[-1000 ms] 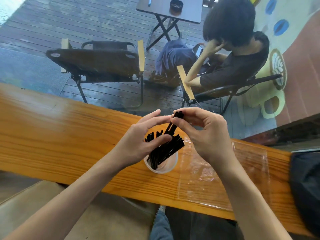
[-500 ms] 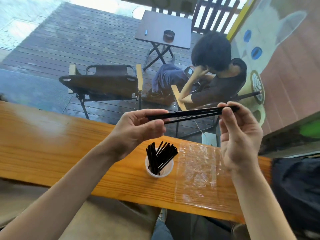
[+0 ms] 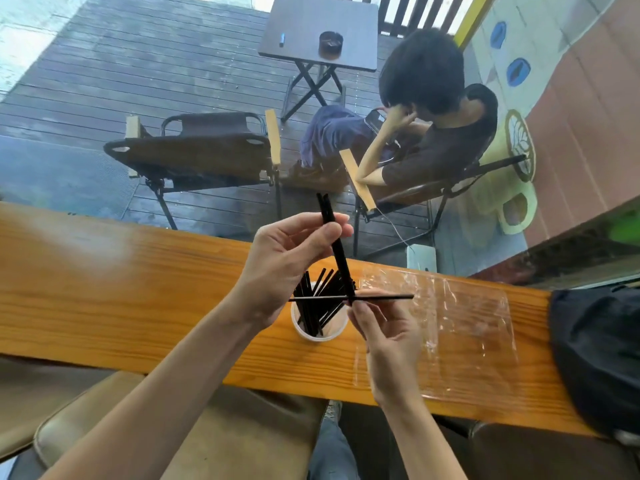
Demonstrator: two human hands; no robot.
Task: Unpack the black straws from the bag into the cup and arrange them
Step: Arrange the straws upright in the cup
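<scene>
A clear plastic cup (image 3: 334, 336) stands on the wooden counter (image 3: 104, 292) with several black straws (image 3: 313, 299) leaning in it. My left hand (image 3: 277, 268) pinches a black straw bundle (image 3: 334, 242) nearly upright above the cup, its lower end pointing down at the cup. My right hand (image 3: 388, 327) pinches one thin black straw (image 3: 384, 297) level across the cup's top. The clear plastic bag (image 3: 446, 323) lies flat on the counter to the right of the cup.
A black bag (image 3: 595, 355) rests on the counter's right end. Beyond the glass a person sits in a folding chair, beside another folding chair (image 3: 194, 150) and a small table (image 3: 322, 29). Padded stools (image 3: 173, 427) are below the counter.
The straws held level between both hands have been split: my left hand turned its straws upright over the cup, my right hand dropped beside the cup with one straw held level.
</scene>
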